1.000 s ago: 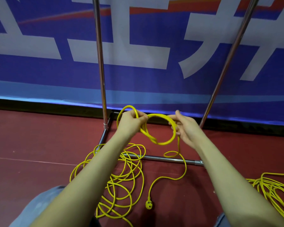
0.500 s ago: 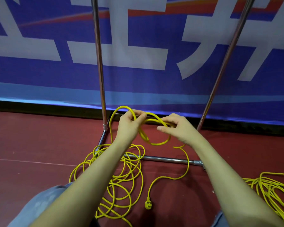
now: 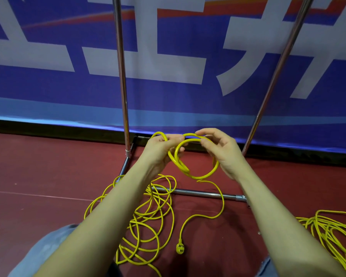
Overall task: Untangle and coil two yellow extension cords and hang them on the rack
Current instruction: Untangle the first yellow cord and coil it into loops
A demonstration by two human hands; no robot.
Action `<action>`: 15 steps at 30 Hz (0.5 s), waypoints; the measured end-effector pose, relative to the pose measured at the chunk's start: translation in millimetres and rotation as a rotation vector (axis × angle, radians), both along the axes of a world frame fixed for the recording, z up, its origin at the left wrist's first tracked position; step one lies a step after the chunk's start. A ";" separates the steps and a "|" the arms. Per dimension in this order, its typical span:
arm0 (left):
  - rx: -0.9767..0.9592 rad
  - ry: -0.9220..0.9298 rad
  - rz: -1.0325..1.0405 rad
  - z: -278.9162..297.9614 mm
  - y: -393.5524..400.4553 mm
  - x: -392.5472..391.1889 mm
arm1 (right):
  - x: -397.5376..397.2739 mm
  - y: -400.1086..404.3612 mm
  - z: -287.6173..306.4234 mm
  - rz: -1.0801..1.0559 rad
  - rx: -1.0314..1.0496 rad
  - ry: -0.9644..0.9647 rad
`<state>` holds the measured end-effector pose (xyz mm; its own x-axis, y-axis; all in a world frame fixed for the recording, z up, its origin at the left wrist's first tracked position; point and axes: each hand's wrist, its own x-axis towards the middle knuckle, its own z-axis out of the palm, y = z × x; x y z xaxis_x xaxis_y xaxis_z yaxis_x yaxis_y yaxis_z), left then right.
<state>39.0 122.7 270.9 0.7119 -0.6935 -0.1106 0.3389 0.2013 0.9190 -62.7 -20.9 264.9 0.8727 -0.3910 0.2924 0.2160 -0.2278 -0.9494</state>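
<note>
Fingers (image 3: 169, 139) of both hands pinch yellow cord (image 3: 200, 174) loops | tail hangs to plug (image 3: 179, 249)

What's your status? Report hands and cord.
Both hands, left and right, gripping small coil. Rest of cord loose on floor. Second cord untouched.

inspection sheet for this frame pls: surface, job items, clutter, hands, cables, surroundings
Surface: dark red floor.
Job's things: small yellow coil held up between both hands; rack behind it, nothing hung on the poles in view.
Clutter: nothing seen.
Grippers: left hand grips the coil's left side; right hand pinches its top.
Cables: loose tangle on the floor under the left arm; plug lying free; second cord pile at right.
Surroundings: blue banner behind the rack.
</note>
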 end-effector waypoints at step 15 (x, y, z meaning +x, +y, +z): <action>0.194 -0.048 0.182 -10.8 -2.1 0.5 | 2.5 8.0 5.0 -0.301 -0.354 0.020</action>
